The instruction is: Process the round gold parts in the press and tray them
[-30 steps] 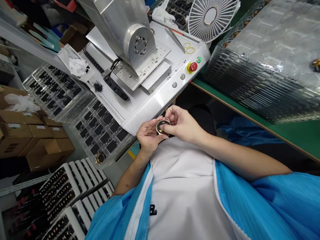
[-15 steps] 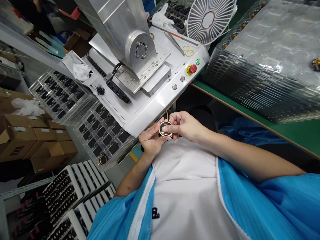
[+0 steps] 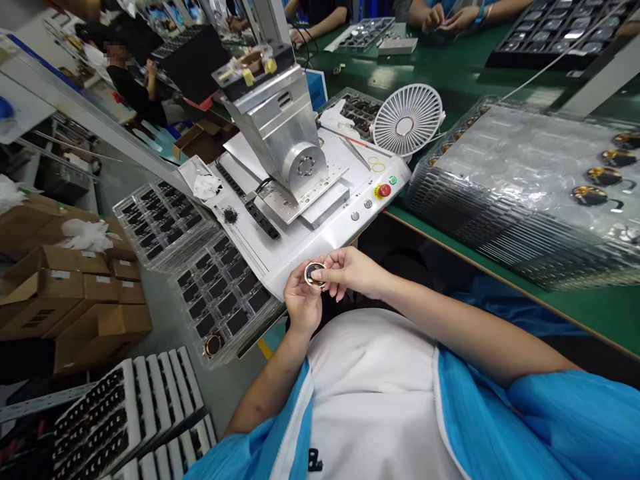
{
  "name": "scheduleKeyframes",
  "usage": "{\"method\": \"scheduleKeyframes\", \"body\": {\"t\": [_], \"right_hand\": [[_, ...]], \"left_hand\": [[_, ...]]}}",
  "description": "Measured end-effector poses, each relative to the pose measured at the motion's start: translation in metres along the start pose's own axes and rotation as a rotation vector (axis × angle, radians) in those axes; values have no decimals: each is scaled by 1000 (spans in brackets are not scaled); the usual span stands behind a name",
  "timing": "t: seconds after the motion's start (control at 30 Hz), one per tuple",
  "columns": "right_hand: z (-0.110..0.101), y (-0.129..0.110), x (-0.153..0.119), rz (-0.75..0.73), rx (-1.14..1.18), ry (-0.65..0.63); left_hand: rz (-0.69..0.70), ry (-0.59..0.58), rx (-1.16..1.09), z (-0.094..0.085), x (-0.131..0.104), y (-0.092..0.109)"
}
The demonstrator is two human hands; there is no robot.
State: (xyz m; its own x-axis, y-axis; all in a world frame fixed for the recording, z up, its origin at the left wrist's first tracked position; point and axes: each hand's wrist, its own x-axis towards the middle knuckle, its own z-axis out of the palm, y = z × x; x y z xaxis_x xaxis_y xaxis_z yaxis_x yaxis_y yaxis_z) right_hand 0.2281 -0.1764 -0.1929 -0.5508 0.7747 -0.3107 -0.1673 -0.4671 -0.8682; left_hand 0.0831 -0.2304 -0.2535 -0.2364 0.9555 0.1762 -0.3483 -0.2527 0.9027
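Note:
Between my two hands is a round watch case (image 3: 311,271) with a gold rim and a dark inside. My left hand (image 3: 304,305) is closed around its left and lower edge. From the other side my right hand (image 3: 359,272) grips the rim, its thumb lying across the dark face. Fingers cover part of the case, so its back and inner details are hidden. Both hands are in front of my body, just off the near edge of a white machine (image 3: 295,260). Another gold-rimmed watch case (image 3: 213,345) rests on the corner of a clear tray (image 3: 183,317) at the left.
An aluminium fixture (image 3: 285,133) stands on the machine, with a red stop button (image 3: 384,190) at its front right. Behind it is a white fan (image 3: 407,120). Stacked clear trays (image 3: 500,193) fill the right, cardboard boxes (image 3: 100,320) the left. Co-workers' hands (image 3: 447,17) show far back.
My view has tilted up, bringing the far bench and co-workers in. Both hands still hold the watch case, now slightly lower and further left in view; the yellow strip above it no longer shows.

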Motion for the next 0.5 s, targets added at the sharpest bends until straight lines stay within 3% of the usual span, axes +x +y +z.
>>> {"method": "scheduleKeyframes", "body": {"t": [0.07,0.2,0.33,0.5], "right_hand": [[-19,-16,14,-38,-91,113],[-59,-55,46,-161,-8,521],[-76,-76,66,-147,65,597],[-69,-74,59,-264,33,603]], "left_hand": [[9,-6,-8,-3,5,8],[-53,-86,0,-10,8,18],[-87,-120,39,-13,2,18],[3,-137,154,-10,-4,18]]}}
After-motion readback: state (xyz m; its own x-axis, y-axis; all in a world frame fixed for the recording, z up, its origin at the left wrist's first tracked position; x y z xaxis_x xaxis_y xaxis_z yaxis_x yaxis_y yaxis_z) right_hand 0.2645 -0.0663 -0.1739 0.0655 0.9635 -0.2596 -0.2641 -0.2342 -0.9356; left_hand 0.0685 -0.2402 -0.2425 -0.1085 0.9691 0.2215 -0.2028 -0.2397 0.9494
